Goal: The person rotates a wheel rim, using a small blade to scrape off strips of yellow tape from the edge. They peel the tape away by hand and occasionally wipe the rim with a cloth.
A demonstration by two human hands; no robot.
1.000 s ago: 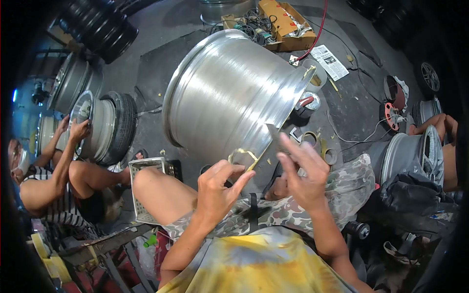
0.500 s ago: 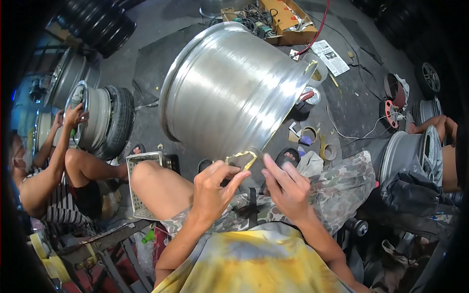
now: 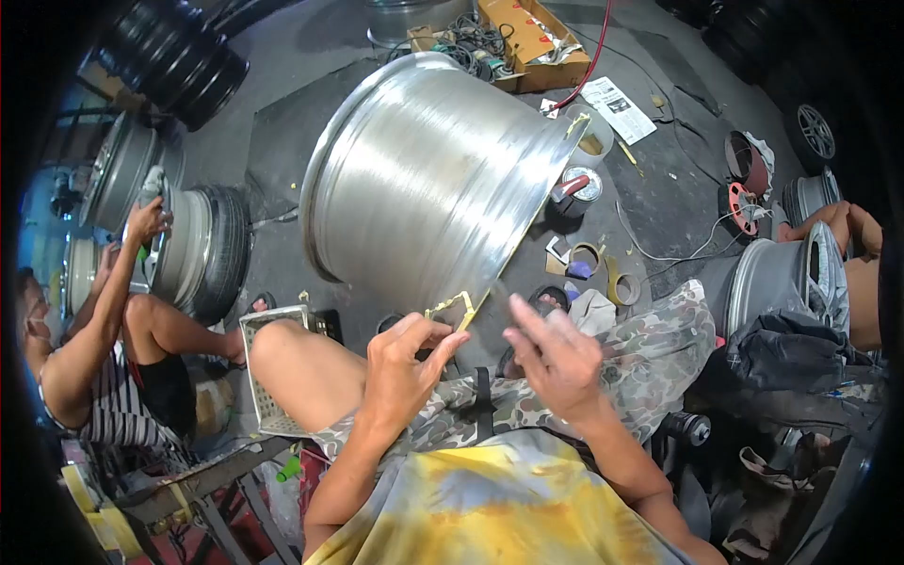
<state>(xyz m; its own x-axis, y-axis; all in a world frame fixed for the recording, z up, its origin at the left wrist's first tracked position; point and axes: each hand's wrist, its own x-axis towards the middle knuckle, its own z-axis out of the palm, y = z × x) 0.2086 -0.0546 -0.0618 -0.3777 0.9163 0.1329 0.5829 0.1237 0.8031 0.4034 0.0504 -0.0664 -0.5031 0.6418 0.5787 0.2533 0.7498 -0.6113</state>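
Note:
A large bare-metal wheel barrel (image 3: 424, 179) lies on its side in front of me, with bits of yellow tape along its right rim. My left hand (image 3: 403, 363) pinches a crumpled strip of yellow masking tape (image 3: 467, 314) between thumb and forefinger, near the barrel's lower rim. To the right, apart from the tape, my right hand (image 3: 562, 363) is held up with fingers spread, slightly smeared by motion. Nothing shows clearly in its fingers.
Tape rolls (image 3: 621, 287) and a tin with a red-handled tool (image 3: 576, 185) stand right of the barrel. Behind are a newspaper (image 3: 618, 109) and a cardboard box (image 3: 541, 47). At left a person handles a wheel (image 3: 185, 250); a plastic basket (image 3: 252, 372) stands by my knee.
My right hand has drawn slightly back from the tape strip and its fingers have spread. The left hand keeps its pinch on the tape. The whole view has shifted a little.

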